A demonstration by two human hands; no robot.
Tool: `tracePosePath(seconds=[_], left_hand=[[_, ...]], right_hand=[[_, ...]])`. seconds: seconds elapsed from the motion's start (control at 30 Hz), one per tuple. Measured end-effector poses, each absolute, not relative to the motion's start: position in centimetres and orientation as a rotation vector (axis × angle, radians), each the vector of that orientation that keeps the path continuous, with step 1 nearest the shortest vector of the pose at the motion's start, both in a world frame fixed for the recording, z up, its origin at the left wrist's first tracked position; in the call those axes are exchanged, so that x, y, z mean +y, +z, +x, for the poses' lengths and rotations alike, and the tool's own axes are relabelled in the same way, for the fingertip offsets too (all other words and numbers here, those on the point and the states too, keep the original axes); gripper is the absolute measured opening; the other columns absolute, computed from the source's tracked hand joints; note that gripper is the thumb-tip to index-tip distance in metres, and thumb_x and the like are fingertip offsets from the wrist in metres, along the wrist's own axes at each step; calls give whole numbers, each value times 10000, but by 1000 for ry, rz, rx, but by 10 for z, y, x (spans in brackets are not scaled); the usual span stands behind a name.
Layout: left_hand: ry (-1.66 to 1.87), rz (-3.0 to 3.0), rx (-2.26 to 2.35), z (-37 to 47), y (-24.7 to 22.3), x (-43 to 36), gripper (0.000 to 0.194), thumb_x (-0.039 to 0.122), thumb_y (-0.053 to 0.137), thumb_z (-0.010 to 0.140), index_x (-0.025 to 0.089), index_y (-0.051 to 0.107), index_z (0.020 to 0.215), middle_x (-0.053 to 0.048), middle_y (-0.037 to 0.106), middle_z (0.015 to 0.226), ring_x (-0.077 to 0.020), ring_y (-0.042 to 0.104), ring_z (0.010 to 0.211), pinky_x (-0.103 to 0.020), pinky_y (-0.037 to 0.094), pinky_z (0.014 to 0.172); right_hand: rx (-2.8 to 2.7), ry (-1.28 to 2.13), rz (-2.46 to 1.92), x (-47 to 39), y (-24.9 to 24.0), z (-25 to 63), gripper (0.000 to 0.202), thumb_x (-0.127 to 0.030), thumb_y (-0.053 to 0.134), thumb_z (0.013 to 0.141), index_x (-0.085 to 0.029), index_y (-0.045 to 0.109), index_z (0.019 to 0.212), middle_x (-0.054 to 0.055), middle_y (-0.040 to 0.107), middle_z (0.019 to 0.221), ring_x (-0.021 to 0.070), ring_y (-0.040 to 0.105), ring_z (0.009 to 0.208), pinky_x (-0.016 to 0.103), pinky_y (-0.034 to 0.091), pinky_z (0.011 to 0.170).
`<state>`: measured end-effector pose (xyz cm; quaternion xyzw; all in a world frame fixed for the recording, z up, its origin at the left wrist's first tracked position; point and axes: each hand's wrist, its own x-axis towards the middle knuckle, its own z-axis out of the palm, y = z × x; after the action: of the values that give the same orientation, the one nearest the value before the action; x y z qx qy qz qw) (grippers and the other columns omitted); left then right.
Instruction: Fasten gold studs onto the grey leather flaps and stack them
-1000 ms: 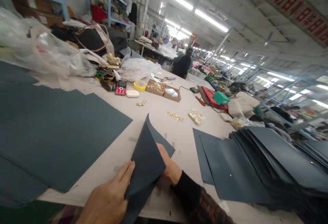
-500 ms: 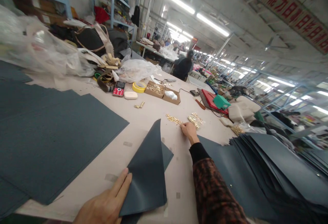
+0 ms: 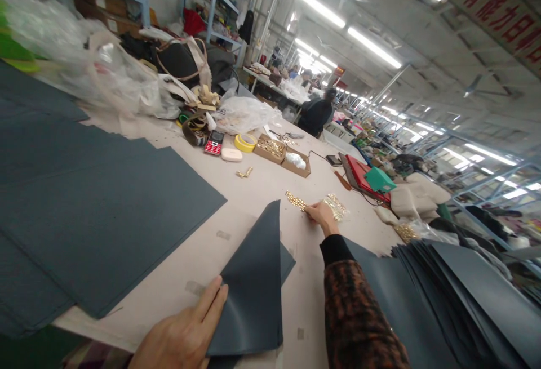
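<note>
A dark blue-grey sheet [image 3: 253, 284], folded over on itself with a pointed top, lies in front of me. My left hand [image 3: 186, 324] grips its left edge, two fingers lying on top; the thumb is hidden. Farther out, my right hand [image 3: 323, 216] reaches to the right end of a small pile of gold metal pieces [image 3: 295, 200]. Its fingertips are pinched together, and whatever is between them cannot be made out. Just beyond that hand lies a clear bag of gold pieces [image 3: 336, 207].
Large dark sheets [image 3: 105, 217] cover the left of the table, and a stack of dark panels [image 3: 465, 301] stands at right. Farther back are yellow tape [image 3: 245, 142], a red phone [image 3: 214, 142], cardboard trays [image 3: 298, 170] and a green box [image 3: 379, 179]. A person [image 3: 315, 114] sits beyond.
The whole view has shifted, so things appear farther right. My right hand stays at the gold pieces, and my left hand keeps its hold on the folded sheet.
</note>
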<state>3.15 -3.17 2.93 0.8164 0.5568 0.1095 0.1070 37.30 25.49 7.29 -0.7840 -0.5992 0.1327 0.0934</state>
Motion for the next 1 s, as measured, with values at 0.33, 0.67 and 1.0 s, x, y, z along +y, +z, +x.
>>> tracePosePath(seconds=[0.33,0.67,1.0], left_hand=[[282,2409,1624,33,37,-29,809,-14,397,637,156,452,1426,-129,442,1491,-252,669,1072,-340,576,874],[218,2355,1495,34,71,-26,706,2,365,696,50,441,1396,-212,494,1425,-266,680,1005,-417,590,832],[333,2437,1486,28,69,-28,445,87,427,806,105,543,1235,-113,642,1049,-222,669,821,-334,565,682]], right_hand=[[-1706,551,-2367,245,83,364,210,-318,632,919,-113,645,958,30,661,900,132,635,732,280,547,654],[-1710,829,-1620,138,134,292,312,-424,657,799,-145,675,938,55,680,760,181,648,698,313,567,645],[-2355,1228,-1462,63,101,188,138,-158,577,815,-187,709,788,-16,675,660,119,583,581,224,414,535]])
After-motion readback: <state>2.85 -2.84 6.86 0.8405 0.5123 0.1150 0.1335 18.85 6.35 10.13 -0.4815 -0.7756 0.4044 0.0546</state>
